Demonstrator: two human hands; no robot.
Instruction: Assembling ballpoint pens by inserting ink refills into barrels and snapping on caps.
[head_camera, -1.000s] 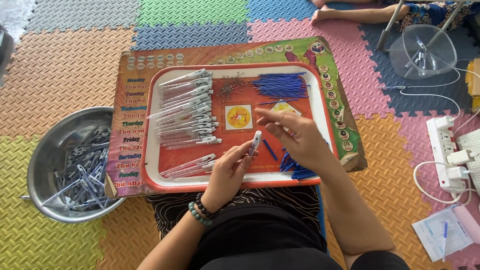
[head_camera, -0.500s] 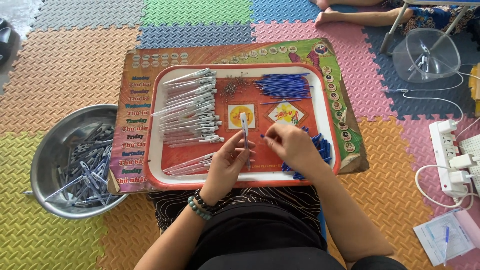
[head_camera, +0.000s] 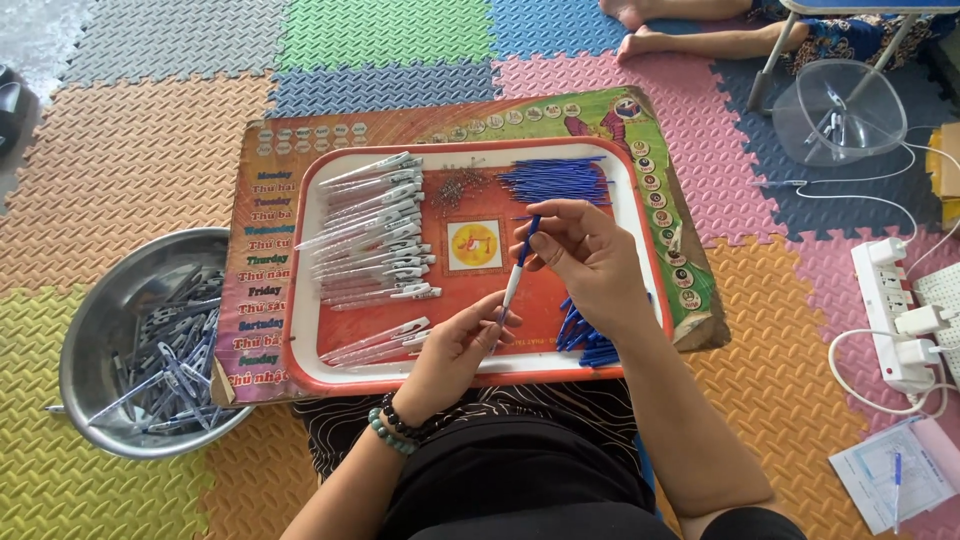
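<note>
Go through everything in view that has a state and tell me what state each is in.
Left hand: gripping the clear pen barrel.
Right hand: pinching the blue refill, partly in the barrel.
Red tray: flat, holding pen parts.
Metal bowl: partly filled with pens.
Power strip: plugs inserted.

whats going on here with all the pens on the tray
A person sits on foam floor mats with a red tray over the lap. The left hand holds a clear pen barrel while the right hand feeds a blue refill into its top. Finished pens lie in rows on the tray, loose refills beside them. A metal bowl of parts sits left.
</note>
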